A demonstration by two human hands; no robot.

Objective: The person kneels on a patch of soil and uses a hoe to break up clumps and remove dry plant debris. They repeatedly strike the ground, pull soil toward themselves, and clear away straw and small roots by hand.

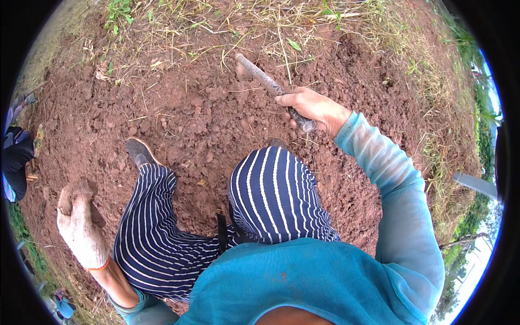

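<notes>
My right hand [310, 107], bare, is closed around the handle of a mud-caked tool [264, 79]. The handle points up and left over loose reddish soil [203, 118], and its far end lies near the dry grass. What kind of tool it is, I cannot tell. My left hand [81, 223] wears a soiled white knit glove with an orange cuff and hangs low at the left, beside my striped trouser leg. Its fingers curl, and their tips are caked with soil; whether something is held in them cannot be told.
Dry grass [260, 24] and green weeds [120, 14] border the soil at the top. My dark shoe [140, 152] rests on the soil. Another person [16, 150] is partly visible at the left edge, and a further person [63, 305] is at lower left. A flat grey object [475, 185] juts in at right.
</notes>
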